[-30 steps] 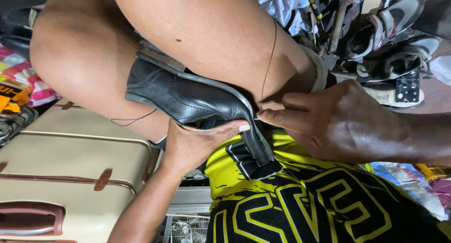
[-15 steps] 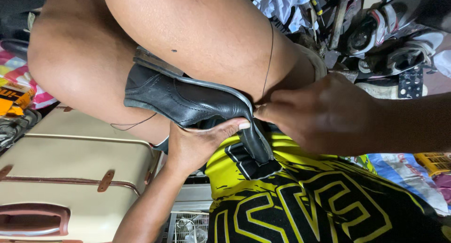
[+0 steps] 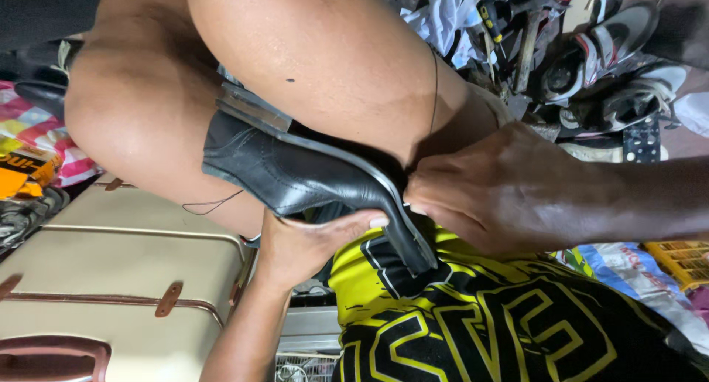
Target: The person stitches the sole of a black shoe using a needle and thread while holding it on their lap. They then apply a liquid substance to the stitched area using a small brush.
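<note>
Right hand (image 3: pixel 509 190) lower on shoe (image 3: pixel 295 175)

Black leather shoe (image 3: pixel 295 171), yellow-and-black patterned shorts (image 3: pixel 473 315), cream suitcase (image 3: pixel 111 278), possibly brown-trimmed

A cream suitcase (image 3: pixel 111 278) with brown leather straps and a brown handle fills the lower left. Above it, at the left edge, lies a pink checked cloth (image 3: pixel 29 127) with an orange and yellow packet (image 3: pixel 26 175) on it. Far across from the suitcase, at the upper right, worn sandals and shoes (image 3: pixel 605 64) are heaped among tools. Right of the suitcase stands a wire basket (image 3: pixel 303 367). A yellow crate (image 3: pixel 683 260) sits at the right edge.
</note>
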